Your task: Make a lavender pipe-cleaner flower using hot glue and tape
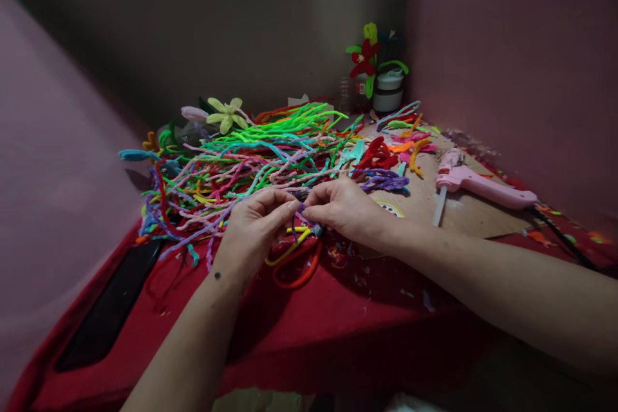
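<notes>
Between my two hands is a purple pipe cleaner (295,226), its end hanging down below my fingers. My left hand (263,222) pinches it from the left with thumb and forefinger. From the other side my right hand (340,206) pinches it too, the fingertips of both hands nearly meeting. Just under them lie scissors with red and yellow handles (299,280), their blades mostly hidden by my right hand. Behind my hands spreads a big heap of coloured pipe cleaners (270,154). Bent purple pieces (383,180) and red pieces (375,154) lie beyond my right hand.
A pink glue gun (487,187) with a glue stick rests on a brown board (468,215) at right, its black cord trailing. A dark flat object (111,309) lies at left on the red cloth (328,325). Pipe-cleaner flowers (364,58) stand by a lidded container (387,91) at the back.
</notes>
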`<action>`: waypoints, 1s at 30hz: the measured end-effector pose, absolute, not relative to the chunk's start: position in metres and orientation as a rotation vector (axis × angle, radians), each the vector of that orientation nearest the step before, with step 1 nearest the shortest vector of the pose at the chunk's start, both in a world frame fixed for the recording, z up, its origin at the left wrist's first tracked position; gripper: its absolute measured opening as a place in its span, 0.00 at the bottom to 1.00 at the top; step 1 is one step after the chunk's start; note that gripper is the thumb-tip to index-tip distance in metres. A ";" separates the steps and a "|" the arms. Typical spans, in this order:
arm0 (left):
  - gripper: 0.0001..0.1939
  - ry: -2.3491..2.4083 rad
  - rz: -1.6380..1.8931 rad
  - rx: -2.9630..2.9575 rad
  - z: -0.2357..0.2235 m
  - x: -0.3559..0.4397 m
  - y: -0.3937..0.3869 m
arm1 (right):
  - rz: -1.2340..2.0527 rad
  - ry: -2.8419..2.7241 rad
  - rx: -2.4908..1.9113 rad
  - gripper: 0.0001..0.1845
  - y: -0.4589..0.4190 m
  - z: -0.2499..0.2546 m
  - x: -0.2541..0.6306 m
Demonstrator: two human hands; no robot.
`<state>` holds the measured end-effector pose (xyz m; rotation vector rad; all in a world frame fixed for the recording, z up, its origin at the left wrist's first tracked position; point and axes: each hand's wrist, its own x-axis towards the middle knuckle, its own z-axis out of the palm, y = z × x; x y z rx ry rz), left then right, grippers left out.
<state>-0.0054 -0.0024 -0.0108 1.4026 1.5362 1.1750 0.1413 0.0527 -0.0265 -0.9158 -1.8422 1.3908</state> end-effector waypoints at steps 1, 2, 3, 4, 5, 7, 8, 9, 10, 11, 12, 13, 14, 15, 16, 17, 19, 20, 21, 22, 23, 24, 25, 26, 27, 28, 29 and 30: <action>0.08 1.584 1.176 1.428 -0.010 -0.003 -0.003 | 1.359 -1.865 -0.911 0.08 0.052 -0.027 0.141; 0.08 1.622 1.184 1.436 -0.010 -0.001 -0.004 | 1.329 -1.881 -0.907 0.07 0.052 -0.028 0.141; 0.08 1.649 1.199 1.427 -0.011 0.001 -0.004 | 1.304 -1.892 -0.906 0.06 0.052 -0.029 0.140; 0.08 1.663 1.218 1.406 -0.012 0.003 -0.004 | 1.286 -1.898 -0.909 0.05 0.051 -0.029 0.140; 0.07 1.667 1.237 1.382 -0.013 0.005 -0.004 | 1.276 -1.902 -0.911 0.05 0.051 -0.029 0.139; 0.07 1.669 1.252 1.352 -0.015 0.007 -0.003 | 1.276 -1.904 -0.918 0.05 0.051 -0.029 0.139; 0.07 1.673 1.243 1.356 -0.016 0.007 -0.002 | 1.282 -1.899 -0.923 0.05 0.052 -0.029 0.139; 0.06 1.681 1.230 1.373 -0.016 0.007 -0.002 | 1.292 -1.894 -0.924 0.05 0.052 -0.029 0.140; 0.06 1.695 1.216 1.399 -0.016 0.006 -0.002 | 1.305 -1.885 -0.921 0.05 0.052 -0.029 0.140; 0.06 1.713 1.203 1.430 -0.015 0.006 -0.002 | 1.320 -1.877 -0.911 0.06 0.052 -0.028 0.140; 0.06 1.731 1.195 1.457 -0.015 0.005 -0.002 | 1.334 -1.870 -0.897 0.06 0.051 -0.028 0.140; 0.06 1.744 1.190 1.477 -0.014 0.004 -0.002 | 1.346 -1.868 -0.880 0.07 0.051 -0.028 0.141; 0.06 1.751 1.185 1.487 -0.014 0.004 -0.002 | 1.354 -1.870 -0.865 0.07 0.051 -0.028 0.141; 0.06 1.757 1.181 1.489 -0.015 0.004 -0.002 | 1.356 -1.876 -0.857 0.07 0.051 -0.028 0.141; 0.06 1.764 1.179 1.486 -0.015 0.005 -0.002 | 1.357 -1.881 -0.859 0.07 0.052 -0.028 0.140; 0.06 1.773 1.182 1.484 -0.016 0.005 -0.002 | 1.373 -1.881 -0.870 0.07 0.052 -0.029 0.140; 0.07 1.790 1.197 1.484 -0.018 0.007 -0.002 | 1.466 -1.841 -0.903 0.07 0.053 -0.028 0.140; 0.07 1.789 1.207 1.476 -0.019 0.007 -0.001 | 1.535 -1.803 -0.919 0.07 0.054 -0.028 0.140; 0.08 1.771 1.207 1.454 -0.019 0.007 -0.001 | 1.606 -1.761 -0.929 0.06 0.054 -0.027 0.140; 0.08 1.728 1.197 1.412 -0.019 0.005 0.000 | 1.669 -1.718 -0.930 0.06 0.055 -0.027 0.141; 0.09 1.662 1.174 1.350 -0.018 0.003 0.000 | 1.710 -1.679 -0.923 0.06 0.055 -0.027 0.141; 0.09 1.583 1.143 1.277 -0.017 0.001 0.000 | 1.731 -1.642 -0.908 0.06 0.056 -0.027 0.141; 0.10 1.499 1.104 1.204 -0.016 -0.002 0.000 | 1.735 -1.609 -0.889 0.06 0.057 -0.027 0.142; 0.11 1.423 1.056 1.140 -0.015 -0.005 0.000 | 1.724 -1.580 -0.868 0.06 0.058 -0.027 0.142; 0.11 1.364 1.006 1.092 -0.014 -0.008 0.000 | 1.704 -1.551 -0.847 0.05 0.058 -0.028 0.142; 0.11 1.325 0.955 1.062 -0.013 -0.010 0.000 | 1.684 -1.525 -0.828 0.04 0.059 -0.029 0.141; 0.11 1.302 0.911 1.047 -0.013 -0.012 -0.001 | 1.673 -1.503 -0.811 0.04 0.060 -0.030 0.141; 0.11 1.291 0.883 1.042 -0.013 -0.012 -0.001 | 1.675 -1.484 -0.797 0.04 0.061 -0.031 0.141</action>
